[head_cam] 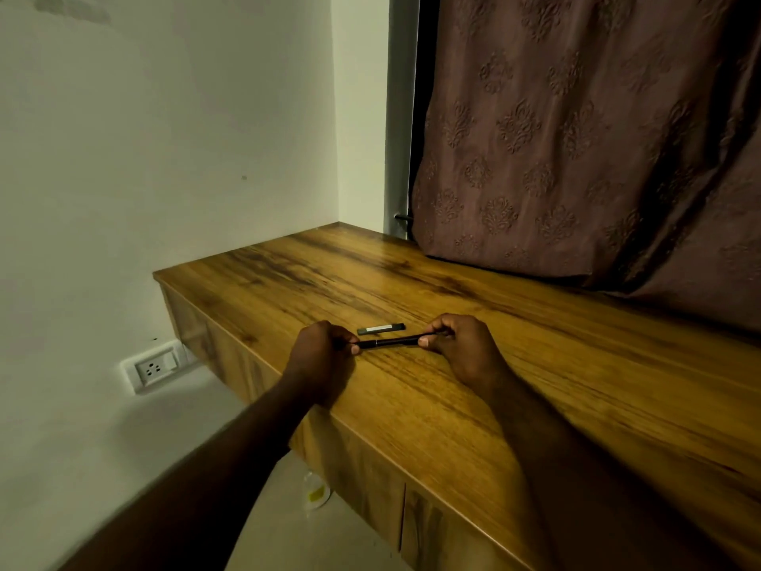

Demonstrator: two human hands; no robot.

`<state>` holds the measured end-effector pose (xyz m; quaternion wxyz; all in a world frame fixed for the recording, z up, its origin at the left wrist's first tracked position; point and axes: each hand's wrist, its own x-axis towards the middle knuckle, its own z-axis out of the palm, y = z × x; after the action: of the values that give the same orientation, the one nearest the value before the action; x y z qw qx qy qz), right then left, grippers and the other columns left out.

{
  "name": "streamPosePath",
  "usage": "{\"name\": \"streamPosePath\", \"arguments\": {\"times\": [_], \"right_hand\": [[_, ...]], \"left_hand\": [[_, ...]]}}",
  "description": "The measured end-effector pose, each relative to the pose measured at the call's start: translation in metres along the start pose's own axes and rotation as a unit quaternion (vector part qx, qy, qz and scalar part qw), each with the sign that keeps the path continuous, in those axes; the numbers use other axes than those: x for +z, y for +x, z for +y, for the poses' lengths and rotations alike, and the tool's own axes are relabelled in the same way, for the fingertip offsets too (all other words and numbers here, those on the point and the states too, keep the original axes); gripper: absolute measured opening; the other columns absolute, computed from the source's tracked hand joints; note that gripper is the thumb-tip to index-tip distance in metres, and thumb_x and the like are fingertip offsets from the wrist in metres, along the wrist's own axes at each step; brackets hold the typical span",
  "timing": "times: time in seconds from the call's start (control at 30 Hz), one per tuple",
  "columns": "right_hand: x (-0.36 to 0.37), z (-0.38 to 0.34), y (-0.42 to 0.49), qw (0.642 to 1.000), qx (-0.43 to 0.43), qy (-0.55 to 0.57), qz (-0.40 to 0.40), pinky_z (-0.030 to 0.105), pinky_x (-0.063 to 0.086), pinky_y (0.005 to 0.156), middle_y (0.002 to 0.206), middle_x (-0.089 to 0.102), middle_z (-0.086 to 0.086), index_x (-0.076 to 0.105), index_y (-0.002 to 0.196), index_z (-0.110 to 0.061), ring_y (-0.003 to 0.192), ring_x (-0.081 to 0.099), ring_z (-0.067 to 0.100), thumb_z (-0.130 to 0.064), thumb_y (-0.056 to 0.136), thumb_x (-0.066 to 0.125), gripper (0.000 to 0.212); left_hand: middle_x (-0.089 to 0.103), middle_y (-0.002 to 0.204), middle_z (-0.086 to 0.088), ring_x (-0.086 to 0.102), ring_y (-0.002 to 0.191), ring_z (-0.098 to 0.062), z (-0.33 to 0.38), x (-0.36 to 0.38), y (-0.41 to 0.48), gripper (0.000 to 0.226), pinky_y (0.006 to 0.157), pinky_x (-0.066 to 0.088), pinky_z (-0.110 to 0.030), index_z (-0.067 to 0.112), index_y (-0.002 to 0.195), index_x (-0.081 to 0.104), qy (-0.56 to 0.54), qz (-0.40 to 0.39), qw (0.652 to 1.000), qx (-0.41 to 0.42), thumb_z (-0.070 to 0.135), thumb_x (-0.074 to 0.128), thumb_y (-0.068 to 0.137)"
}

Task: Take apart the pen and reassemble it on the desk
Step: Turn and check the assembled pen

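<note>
A slim dark pen body (389, 342) is held level just above the wooden desk (535, 385), near its front edge. My left hand (323, 356) pinches its left end with curled fingers. My right hand (463, 348) grips its right end, thumb on the barrel. Just behind the pen, a short dark piece with a pale label, seemingly the cap (381, 329), lies flat on the desk. The pen's two ends are hidden inside my fingers.
A brown patterned curtain (597, 138) hangs over the desk's back right. White walls meet at the far corner. A wall socket (156, 368) sits low on the left. A clear plastic item (316, 490) lies on the floor below the desk's front.
</note>
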<state>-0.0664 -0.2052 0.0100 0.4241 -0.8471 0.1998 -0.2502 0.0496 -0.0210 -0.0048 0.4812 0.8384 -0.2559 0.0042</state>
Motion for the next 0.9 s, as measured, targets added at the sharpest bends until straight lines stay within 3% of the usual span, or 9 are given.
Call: {"name": "streamPosePath", "arguments": {"times": [0.1, 0.27, 0.37, 0.5, 0.63, 0.77, 0.9], "right_hand": [[0.004, 0.0, 0.01, 0.999, -0.009, -0.041, -0.003, 0.027, 0.04, 0.064, 0.069, 0.061, -0.004, 0.073, 0.086, -0.011, 0.069, 0.053, 0.011, -0.014, 0.079, 0.075, 0.008], [0.005, 0.004, 0.016, 0.997, -0.022, -0.074, -0.001, 0.032, 0.046, 0.07, 0.079, 0.067, 0.001, 0.074, 0.085, -0.014, 0.079, 0.059, 0.019, -0.017, 0.079, 0.074, 0.006], [0.005, 0.005, 0.016, 0.995, -0.029, -0.099, 0.0, 0.037, 0.049, 0.077, 0.082, 0.061, -0.003, 0.073, 0.082, -0.018, 0.085, 0.059, 0.02, -0.019, 0.077, 0.076, 0.006], [0.006, 0.005, 0.017, 0.995, -0.027, -0.096, -0.011, 0.037, 0.049, 0.08, 0.088, 0.06, -0.002, 0.072, 0.082, -0.021, 0.089, 0.057, 0.019, -0.019, 0.076, 0.078, 0.008], [0.005, 0.004, 0.016, 0.995, -0.025, -0.092, -0.014, 0.039, 0.05, 0.084, 0.092, 0.062, 0.0, 0.072, 0.085, -0.02, 0.094, 0.058, 0.021, -0.019, 0.077, 0.077, 0.01], [0.005, 0.006, 0.016, 0.997, -0.019, -0.066, -0.025, 0.037, 0.051, 0.083, 0.098, 0.066, 0.004, 0.068, 0.1, -0.015, 0.091, 0.06, 0.02, -0.016, 0.077, 0.077, 0.024], [0.004, 0.011, 0.018, 0.998, -0.018, -0.042, -0.03, 0.035, 0.049, 0.083, 0.096, 0.061, -0.002, 0.065, 0.11, -0.017, 0.088, 0.054, 0.012, -0.02, 0.078, 0.077, 0.034]], "left_hand": [[0.071, 0.078, 0.003, 0.067, 0.073, -0.01, -0.003, 0.0, 0.005, 0.012, 0.065, 0.054, -0.025, 0.023, 0.072, 0.067, 0.037, 0.011, 0.999, 0.006, 0.012, 0.067, 0.078], [0.062, 0.069, 0.009, 0.059, 0.061, -0.005, -0.007, 0.006, 0.01, 0.026, 0.051, 0.048, -0.021, 0.033, 0.058, 0.048, 0.106, 0.042, 0.993, 0.001, 0.023, 0.062, 0.078], [0.06, 0.076, 0.004, 0.059, 0.067, -0.012, -0.009, 0.007, 0.009, 0.025, 0.055, 0.049, -0.027, 0.032, 0.06, 0.047, 0.125, 0.03, 0.992, 0.018, 0.019, 0.061, 0.076], [0.049, 0.077, 0.008, 0.053, 0.076, -0.014, -0.007, 0.007, 0.009, 0.028, 0.063, 0.041, -0.025, 0.035, 0.062, 0.045, 0.172, 0.018, 0.983, 0.055, 0.018, 0.059, 0.079], [0.056, 0.085, 0.001, 0.054, 0.081, -0.018, -0.003, 0.005, 0.007, 0.018, 0.07, 0.048, -0.03, 0.03, 0.07, 0.054, 0.152, 0.002, 0.987, 0.053, 0.015, 0.062, 0.078], [0.055, 0.088, -0.001, 0.056, 0.088, -0.024, 0.002, 0.003, 0.005, 0.007, 0.077, 0.048, -0.033, 0.021, 0.081, 0.061, 0.145, 0.012, 0.988, 0.044, 0.014, 0.06, 0.078], [0.063, 0.096, -0.012, 0.057, 0.091, -0.029, 0.002, 0.003, 0.006, 0.014, 0.08, 0.045, -0.035, 0.008, 0.094, 0.064, 0.134, 0.033, 0.989, 0.054, 0.012, 0.057, 0.082]]}}
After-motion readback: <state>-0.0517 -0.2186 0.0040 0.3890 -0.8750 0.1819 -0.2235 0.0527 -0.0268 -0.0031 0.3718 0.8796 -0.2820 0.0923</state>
